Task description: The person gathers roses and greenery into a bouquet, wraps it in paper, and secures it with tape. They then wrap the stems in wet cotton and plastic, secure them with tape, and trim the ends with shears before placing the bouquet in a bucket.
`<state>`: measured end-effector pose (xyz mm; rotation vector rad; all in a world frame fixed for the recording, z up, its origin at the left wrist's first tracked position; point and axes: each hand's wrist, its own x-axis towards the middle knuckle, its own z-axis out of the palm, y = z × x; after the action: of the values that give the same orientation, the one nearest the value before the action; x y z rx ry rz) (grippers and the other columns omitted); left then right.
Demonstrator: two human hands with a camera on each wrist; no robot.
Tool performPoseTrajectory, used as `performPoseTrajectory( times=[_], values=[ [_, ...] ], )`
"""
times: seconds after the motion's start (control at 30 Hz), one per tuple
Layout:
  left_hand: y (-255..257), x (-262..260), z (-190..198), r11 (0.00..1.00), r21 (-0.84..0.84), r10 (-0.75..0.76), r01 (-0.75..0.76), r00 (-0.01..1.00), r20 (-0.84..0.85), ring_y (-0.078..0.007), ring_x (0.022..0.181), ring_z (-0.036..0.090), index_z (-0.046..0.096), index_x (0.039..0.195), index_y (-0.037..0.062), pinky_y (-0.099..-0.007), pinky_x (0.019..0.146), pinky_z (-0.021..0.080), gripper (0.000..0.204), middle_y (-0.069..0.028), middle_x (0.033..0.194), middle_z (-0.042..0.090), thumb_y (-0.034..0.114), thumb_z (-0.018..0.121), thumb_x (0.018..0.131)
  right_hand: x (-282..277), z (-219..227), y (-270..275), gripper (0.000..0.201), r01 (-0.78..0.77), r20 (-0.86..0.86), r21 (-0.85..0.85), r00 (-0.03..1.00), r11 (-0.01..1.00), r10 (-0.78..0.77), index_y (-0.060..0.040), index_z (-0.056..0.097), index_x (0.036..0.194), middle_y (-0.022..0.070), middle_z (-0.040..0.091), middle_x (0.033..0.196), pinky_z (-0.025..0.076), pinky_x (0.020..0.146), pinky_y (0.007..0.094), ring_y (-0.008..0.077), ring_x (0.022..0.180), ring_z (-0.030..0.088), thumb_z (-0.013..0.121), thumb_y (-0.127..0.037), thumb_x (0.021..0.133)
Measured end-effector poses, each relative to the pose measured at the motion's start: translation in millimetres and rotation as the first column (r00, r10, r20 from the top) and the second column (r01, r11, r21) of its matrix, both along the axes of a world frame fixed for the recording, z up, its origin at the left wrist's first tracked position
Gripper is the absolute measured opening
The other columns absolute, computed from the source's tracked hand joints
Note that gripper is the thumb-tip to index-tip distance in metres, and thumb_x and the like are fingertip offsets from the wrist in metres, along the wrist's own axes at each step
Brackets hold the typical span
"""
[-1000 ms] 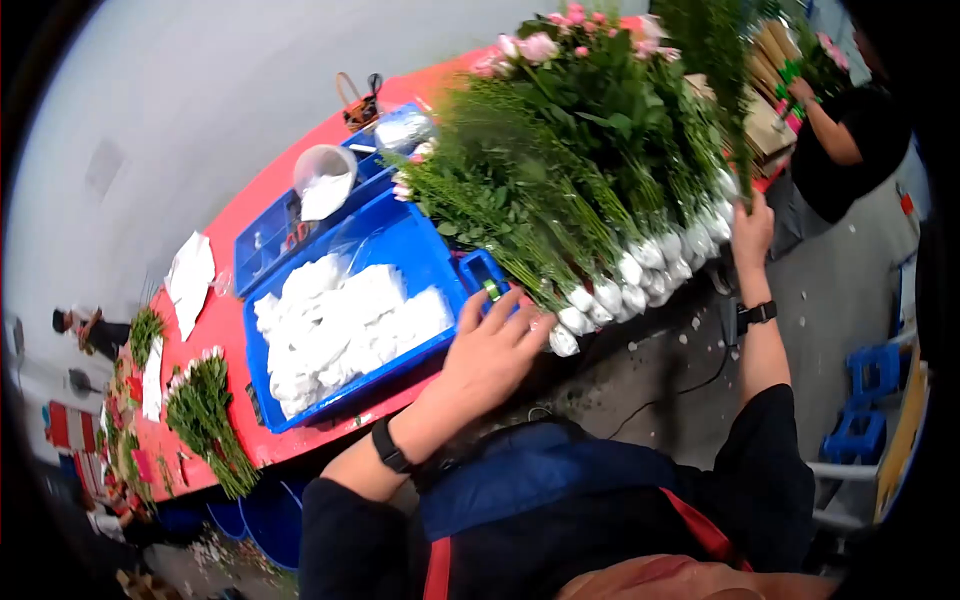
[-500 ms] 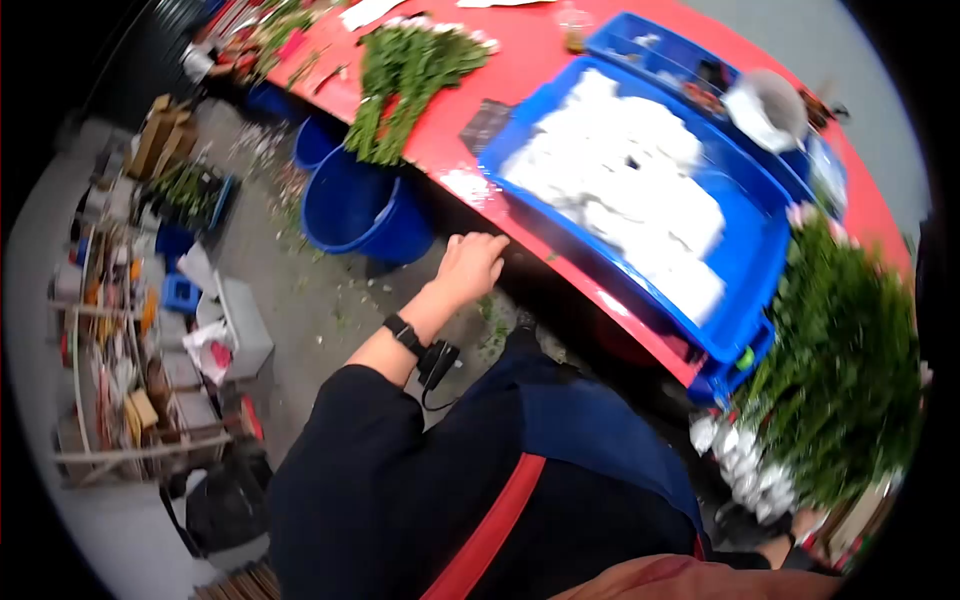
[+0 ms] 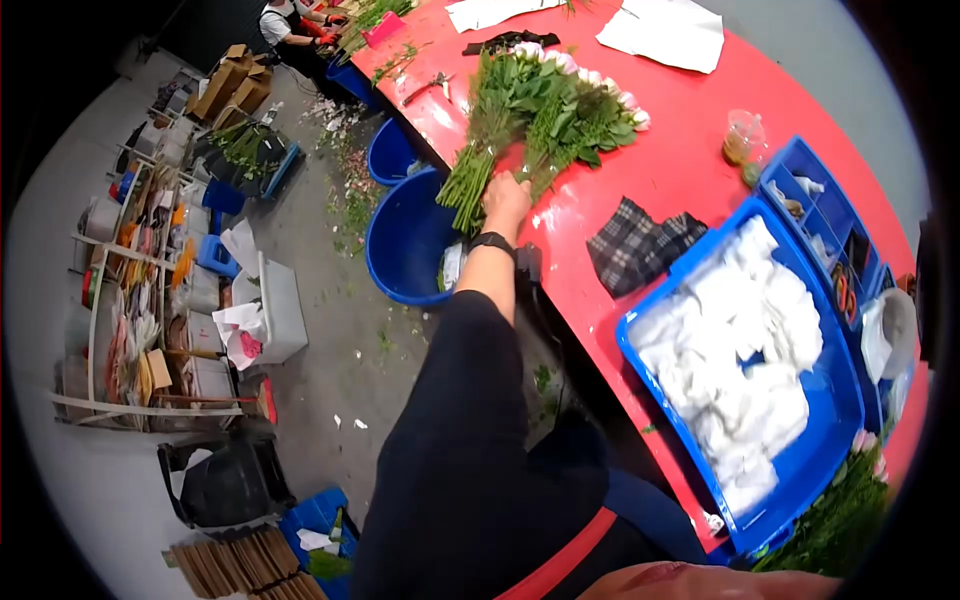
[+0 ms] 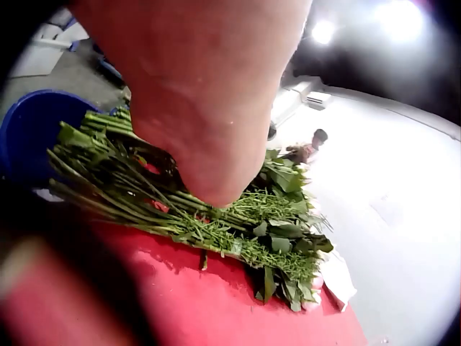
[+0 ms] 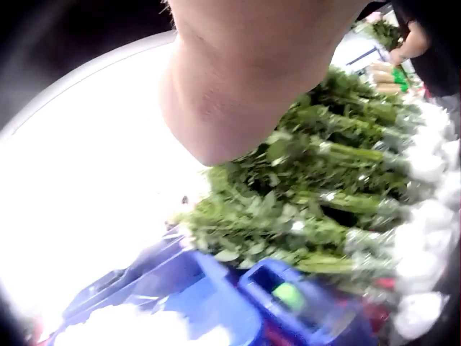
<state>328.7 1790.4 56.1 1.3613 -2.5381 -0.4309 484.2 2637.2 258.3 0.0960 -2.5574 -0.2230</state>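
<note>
A bunch of pale pink roses point(image 3: 590, 85) with leafy, ferny greenery lies on the red table, beside a second bundle of green stems point(image 3: 465, 190). My left hand point(image 3: 507, 203) grips the near stem end of the rose bunch. In the left wrist view the heel of that hand covers part of the stems point(image 4: 137, 191), and the fingertips are hidden. My right hand point(image 5: 238, 94) shows only in the right wrist view, over a row of leafy bunches point(image 5: 288, 187) with white-wrapped stem ends point(image 5: 425, 238). Its fingers cannot be seen.
A blue tray point(image 3: 640, 345) of crumpled white material stands on the red table point(image 3: 590, 300), near a dark checked cloth point(image 3: 640, 245) and a plastic cup point(image 3: 743, 135). Blue tubs point(image 3: 390, 250) sit by the table edge. A loaded shelf point(image 3: 95, 300) lines the left. Another person point(image 3: 285, 25) works beyond.
The head view has swung left toward the rose bunch. My left hand has gone from beside the blue tray to the bunch's stems. My right hand has left the head view.
</note>
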Motion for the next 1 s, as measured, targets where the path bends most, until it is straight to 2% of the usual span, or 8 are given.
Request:
performPoseTrajectory(
  times=[0.1, 0.2, 0.33, 0.4, 0.53, 0.7, 0.9, 1.0],
  values=[
    [-12.3, -27.5, 1.7, 0.942, 0.32, 0.05, -0.099, 0.986, 0.16, -0.0342, 0.113, 0.057, 0.063, 0.113, 0.0, -0.0402, 0.093, 0.046, 0.058, -0.0206, 0.123, 0.058, 0.047, 0.063, 0.079, -29.8, 14.0, -98.5, 0.025, -0.01, 0.245, 0.056, 0.969, 0.998, -0.004, 0.0018, 0.06, 0.107, 0.0202, 0.06, 0.102, 0.043, 0.086, 0.0474, 0.0365, 0.094, 0.056, 0.054, -0.016, 0.09],
    [13.7, -21.3, 68.7, 0.813, 0.554, -0.199, 0.179, 0.98, -0.023, -0.0309, 0.098, 0.065, 0.067, 0.102, 0.0018, -0.0389, 0.089, 0.048, 0.049, -0.0175, 0.102, 0.068, 0.043, 0.066, 0.075, -47.7, -5.7, -135.6, 0.029, -0.126, 0.303, -0.114, 0.94, 0.985, 0.156, 0.0012, 0.059, 0.109, 0.0197, 0.06, 0.103, 0.042, 0.088, 0.048, 0.036, 0.097, 0.055, 0.06, -0.019, 0.088],
    [23.1, -44.7, 46.5, 0.987, 0.119, -0.115, 0.112, 0.993, 0.012, -0.029, 0.082, 0.067, 0.068, 0.086, 0.0038, -0.0402, 0.072, 0.051, 0.037, -0.0119, 0.077, 0.069, 0.038, 0.067, 0.073, -82.5, -99.0, -68.6, 0.031, -0.442, 0.24, -0.233, 0.837, 0.866, 0.491, 0.0045, 0.055, 0.12, 0.0202, 0.056, 0.118, 0.039, 0.099, 0.0414, 0.0355, 0.104, 0.056, 0.051, -0.001, 0.09],
    [35.1, -37.9, 100.7, 0.952, 0.272, -0.152, 0.141, 0.988, 0.018, -0.0294, 0.073, 0.067, 0.068, 0.078, 0.0021, -0.0394, 0.07, 0.052, 0.036, -0.0138, 0.068, 0.067, 0.038, 0.067, 0.073, -87.4, -79.2, -125.1, 0.03, -0.435, 0.213, -0.332, 0.83, 0.837, 0.515, 0.0053, 0.055, 0.119, 0.0205, 0.056, 0.116, 0.041, 0.095, 0.0406, 0.0359, 0.105, 0.055, 0.052, 0.004, 0.089],
    [23.9, -27.5, 92.5, 0.966, 0.087, -0.213, 0.245, 0.939, -0.271, -0.0272, 0.062, 0.065, 0.065, 0.075, -0.0025, -0.0376, 0.062, 0.051, 0.04, -0.017, 0.065, 0.064, 0.037, 0.069, 0.075, -103.1, -52.0, -222.5, 0.032, -0.457, 0.206, -0.435, 0.789, 0.776, 0.58, 0.0058, 0.053, 0.118, 0.0217, 0.056, 0.112, 0.042, 0.091, 0.0404, 0.0374, 0.103, 0.053, 0.054, 0.005, 0.086],
    [25.8, -3.3, 101.2, 0.834, 0.268, -0.21, 0.483, 0.726, -0.654, -0.0128, 0.053, 0.062, 0.063, 0.085, -0.0031, -0.0285, 0.049, 0.049, 0.027, -0.0072, 0.068, 0.063, 0.023, 0.067, 0.085, -116.0, -34.4, -327.8, 0.025, -0.541, 0.142, -0.701, 0.532, 0.464, 0.835, 0.0027, 0.057, 0.105, 0.0186, 0.058, 0.104, 0.044, 0.086, 0.0373, 0.0344, 0.095, 0.055, 0.061, 0.005, 0.08],
    [165.0, 46.4, 199.6, 0.552, 0.386, 0.153, 0.739, 0.366, -0.918, -0.0141, 0.057, 0.06, 0.055, 0.093, 0.0018, -0.0268, 0.052, 0.051, 0.024, -0.0071, 0.071, 0.06, 0.025, 0.06, 0.093, -132.2, -33.0, -415.6, 0.072, -0.096, 0.209, -0.971, 0.102, 0.218, 0.973, 0.0042, 0.045, 0.133, 0.0172, 0.059, 0.122, 0.044, 0.094, 0.0345, 0.027, 0.114, 0.056, 0.076, -0.021, 0.073],
    [222.4, 58.0, 207.9, 0.537, 0.328, 0.205, 0.777, 0.258, -0.944, -0.0155, 0.06, 0.061, 0.052, 0.096, 0.0027, -0.0275, 0.055, 0.052, 0.027, -0.0079, 0.072, 0.061, 0.028, 0.059, 0.093, -122.6, -19.7, -446.7, 0.071, -0.042, 0.142, -0.988, 0.094, 0.146, 0.985, 0.0046, 0.046, 0.129, 0.0137, 0.062, 0.112, 0.046, 0.088, 0.0323, 0.0244, 0.103, 0.059, 0.077, -0.025, 0.072]
  ],
)
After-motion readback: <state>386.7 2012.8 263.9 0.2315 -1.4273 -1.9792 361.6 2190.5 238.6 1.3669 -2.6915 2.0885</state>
